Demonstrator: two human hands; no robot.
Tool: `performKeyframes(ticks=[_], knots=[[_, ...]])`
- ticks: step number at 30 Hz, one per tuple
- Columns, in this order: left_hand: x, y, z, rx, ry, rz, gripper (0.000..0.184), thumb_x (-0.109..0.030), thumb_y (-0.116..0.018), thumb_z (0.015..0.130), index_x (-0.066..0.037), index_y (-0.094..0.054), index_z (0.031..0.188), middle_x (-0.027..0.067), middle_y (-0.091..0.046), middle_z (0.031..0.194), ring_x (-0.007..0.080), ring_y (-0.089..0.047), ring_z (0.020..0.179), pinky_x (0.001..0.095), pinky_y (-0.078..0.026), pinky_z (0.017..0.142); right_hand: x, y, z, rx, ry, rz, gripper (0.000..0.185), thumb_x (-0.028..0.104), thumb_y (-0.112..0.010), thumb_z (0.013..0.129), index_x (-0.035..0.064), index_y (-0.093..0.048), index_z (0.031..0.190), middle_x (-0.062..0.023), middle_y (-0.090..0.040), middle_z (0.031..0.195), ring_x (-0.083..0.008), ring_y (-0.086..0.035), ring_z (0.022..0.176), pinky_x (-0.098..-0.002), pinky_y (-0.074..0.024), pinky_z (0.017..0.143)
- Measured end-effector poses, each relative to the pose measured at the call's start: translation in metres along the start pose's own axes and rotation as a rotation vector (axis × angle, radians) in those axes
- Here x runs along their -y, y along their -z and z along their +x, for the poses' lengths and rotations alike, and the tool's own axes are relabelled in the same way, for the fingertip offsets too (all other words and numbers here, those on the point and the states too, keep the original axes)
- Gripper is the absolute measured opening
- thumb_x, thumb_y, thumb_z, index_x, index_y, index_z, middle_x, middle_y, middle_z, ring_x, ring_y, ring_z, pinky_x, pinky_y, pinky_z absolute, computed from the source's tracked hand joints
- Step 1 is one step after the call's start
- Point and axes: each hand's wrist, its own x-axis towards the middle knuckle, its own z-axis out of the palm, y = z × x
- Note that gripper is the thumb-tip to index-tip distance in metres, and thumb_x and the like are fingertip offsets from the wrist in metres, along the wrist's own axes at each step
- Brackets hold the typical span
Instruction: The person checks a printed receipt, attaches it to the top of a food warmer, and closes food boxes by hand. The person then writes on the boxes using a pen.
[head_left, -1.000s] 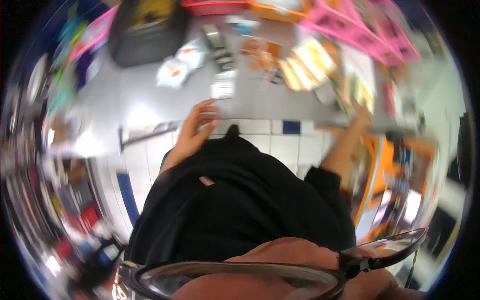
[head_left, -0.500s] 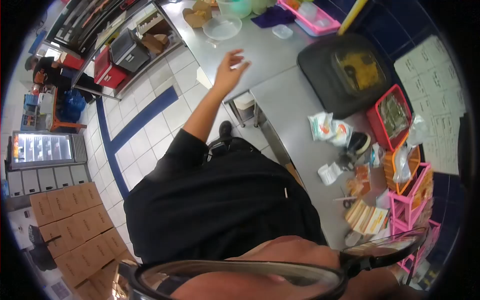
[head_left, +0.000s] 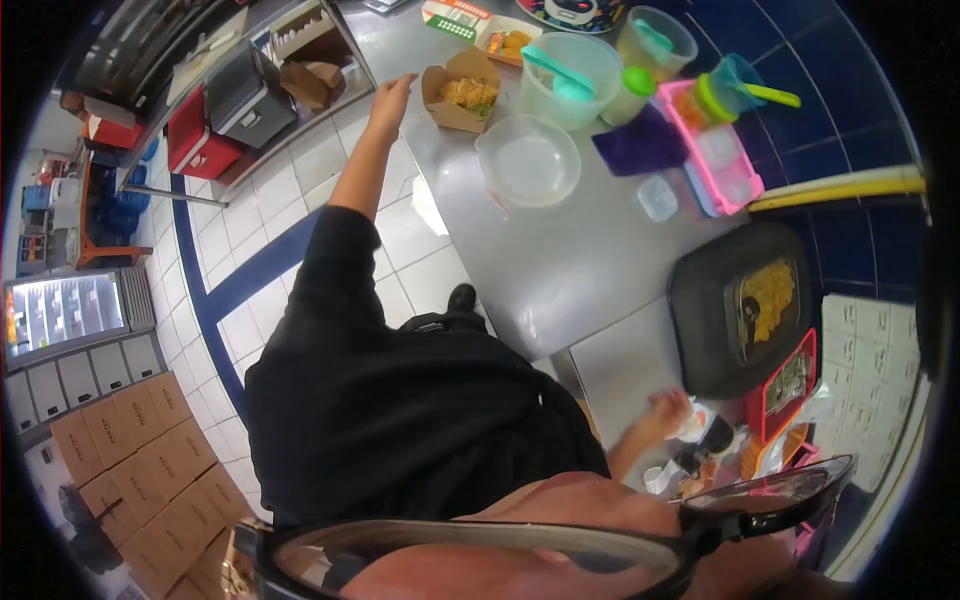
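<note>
My left hand (head_left: 392,102) is stretched out beside the steel counter (head_left: 540,270), just left of a brown carton (head_left: 436,95) of food. Its fingers look bent together, but whether they hold anything is hidden. To the carton's right sits a round translucent bowl (head_left: 528,160), with a clear tub (head_left: 570,80) holding a teal utensil behind it. My right hand (head_left: 664,415) is low over the counter at the lower right, slightly blurred, near white and orange packets (head_left: 697,421). What its fingers do is unclear. Above it stands a black container (head_left: 700,330) with yellow food.
A pink tray (head_left: 738,170), a purple cloth (head_left: 642,143) and a small clear lid (head_left: 658,198) lie on the counter. A red basket (head_left: 785,390) is at the right. Stacked cardboard boxes (head_left: 150,470) and a lit fridge (head_left: 70,308) stand at the left.
The view has turned towards the far part of the counter. My left arm has stretched forward, and that hand is now beside the carton. My right hand has come into view at the lower right.
</note>
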Motion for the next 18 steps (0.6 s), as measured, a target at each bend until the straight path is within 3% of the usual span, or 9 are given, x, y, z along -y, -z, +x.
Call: performKeyframes(ticks=[2,4,6,8,9,10,11,13,18], knots=[[-0.03,-0.008,0.03,0.148,-0.058,0.053,0.074,-0.055,-0.065,0.077,-0.005,-0.05,0.13,0.0157,-0.056,0.121,0.0258,-0.053,0.114,0.0444,-0.038,0.1,0.078,-0.084,-0.015,0.541,-0.303,0.066,0.019,0.013,-0.068,0.086,0.0029,-0.061,0.101,-0.0058,-0.06,0.092,-0.0127,-0.058,0.076,-0.0265,-0.0495,0.068],[-0.038,-0.023,0.081,0.178,0.008,0.096,0.074,-0.057,-0.064,0.078,-0.005,-0.051,0.129,0.0164,-0.057,0.121,0.0258,-0.054,0.114,0.0417,-0.04,0.098,0.082,-0.142,-0.036,0.782,-0.417,0.172,0.018,0.017,-0.07,0.088,0.0037,-0.061,0.097,-0.0044,-0.061,0.08,-0.0117,-0.058,0.069,-0.0264,-0.0496,0.063],[-0.04,-0.041,0.119,0.204,0.067,0.134,0.074,-0.058,-0.063,0.078,-0.005,-0.052,0.129,0.0171,-0.057,0.121,0.0258,-0.054,0.114,0.0389,-0.042,0.096,0.058,-0.17,-0.049,0.747,-0.357,-0.021,0.017,0.017,-0.068,0.089,0.0033,-0.06,0.092,-0.0044,-0.06,0.072,-0.0115,-0.058,0.062,-0.026,-0.0484,0.057],[-0.042,-0.063,0.143,0.368,0.044,0.287,0.067,-0.053,-0.061,0.085,-0.003,-0.052,0.129,0.0187,-0.056,0.121,0.0262,-0.055,0.115,0.0379,-0.045,0.095,0.054,-0.184,-0.044,0.709,-0.284,-0.209,0.017,0.017,-0.067,0.09,0.0029,-0.058,0.087,-0.0044,-0.059,0.065,-0.0113,-0.057,0.055,-0.0256,-0.0473,0.051],[-0.039,-0.073,0.15,0.373,0.049,0.281,0.067,-0.053,-0.061,0.085,-0.003,-0.052,0.129,0.0187,-0.056,0.121,0.0262,-0.055,0.115,0.0379,-0.045,0.095,0.056,-0.186,-0.04,0.645,-0.457,-0.112,0.018,0.017,-0.065,0.091,0.0028,-0.055,0.085,-0.0047,-0.057,0.06,-0.0121,-0.054,0.047,-0.0258,-0.0445,0.044],[-0.035,-0.083,0.154,0.502,0.014,0.217,0.065,-0.052,-0.061,0.086,0.001,-0.053,0.123,0.0165,-0.059,0.115,0.0242,-0.058,0.106,0.0344,-0.046,0.085,0.057,-0.188,-0.036,0.574,-0.628,-0.012,0.021,0.017,-0.063,0.093,0.0026,-0.052,0.083,-0.005,-0.055,0.054,-0.0128,-0.052,0.04,-0.0259,-0.0417,0.038],[-0.031,-0.093,0.158,0.63,-0.02,0.151,0.065,-0.052,-0.062,0.087,0.005,-0.055,0.116,0.0143,-0.061,0.11,0.0223,-0.061,0.096,0.031,-0.048,0.076,0.057,-0.189,-0.032,0.57,-0.63,-0.021,0.021,0.017,-0.063,0.093,0.0026,-0.052,0.083,-0.005,-0.055,0.054,-0.0128,-0.052,0.04,-0.0259,-0.0417,0.038],[-0.023,-0.112,0.167,0.624,0.021,0.09,0.059,-0.047,-0.059,0.09,0.005,-0.052,0.118,0.0149,-0.06,0.113,0.0229,-0.062,0.098,0.0302,-0.05,0.078,0.062,-0.19,-0.025,0.521,-0.738,0.121,0.02,0.016,-0.059,0.095,0.0026,-0.049,0.083,-0.0075,-0.054,0.053,-0.0143,-0.048,0.033,-0.0262,-0.0379,0.031],[-0.029,-0.125,0.171,0.605,0.116,-0.253,0.048,-0.033,-0.05,0.099,0.006,-0.045,0.125,0.0184,-0.058,0.119,0.0271,-0.063,0.103,0.0304,-0.056,0.087,0.07,-0.196,-0.025,0.489,-0.725,0.047,0.019,0.016,-0.058,0.095,0.0029,-0.049,0.084,-0.0079,-0.053,0.052,-0.015,-0.049,0.034,-0.0272,-0.0398,0.032]])
